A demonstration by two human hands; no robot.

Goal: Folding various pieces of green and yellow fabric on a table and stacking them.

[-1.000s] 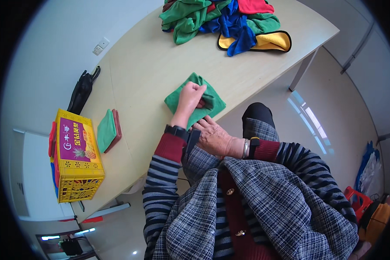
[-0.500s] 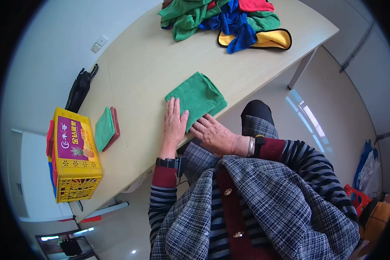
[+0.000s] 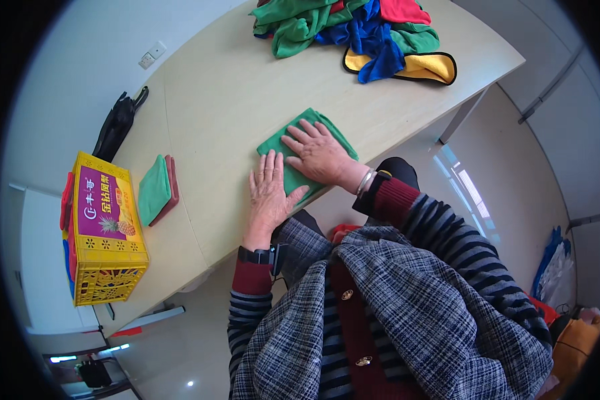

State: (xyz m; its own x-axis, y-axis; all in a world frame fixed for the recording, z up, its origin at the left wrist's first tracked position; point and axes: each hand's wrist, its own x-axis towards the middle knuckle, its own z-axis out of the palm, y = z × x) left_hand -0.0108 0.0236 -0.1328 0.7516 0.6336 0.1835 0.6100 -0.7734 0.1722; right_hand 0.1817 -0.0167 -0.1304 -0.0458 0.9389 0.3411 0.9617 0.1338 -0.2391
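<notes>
A folded green cloth [image 3: 308, 128] lies flat near the front edge of a light wooden table [image 3: 220, 100]. My right hand [image 3: 320, 153] rests palm down on top of it, fingers spread. My left hand [image 3: 270, 193] lies flat beside it on the left, fingers apart, its fingertips touching the cloth's near-left edge. Neither hand grips anything.
A heap of green, blue, red and yellow cloths [image 3: 360, 30] sits at the table's far end. A small stack of folded cloths, green on top [image 3: 157, 190], lies left, next to a yellow plastic crate [image 3: 103, 230]. A black object [image 3: 117, 123] lies at the left edge.
My right hand moved from the table's edge up onto the green cloth. My left hand, which earlier held the cloth while folding, now lies flat next to it.
</notes>
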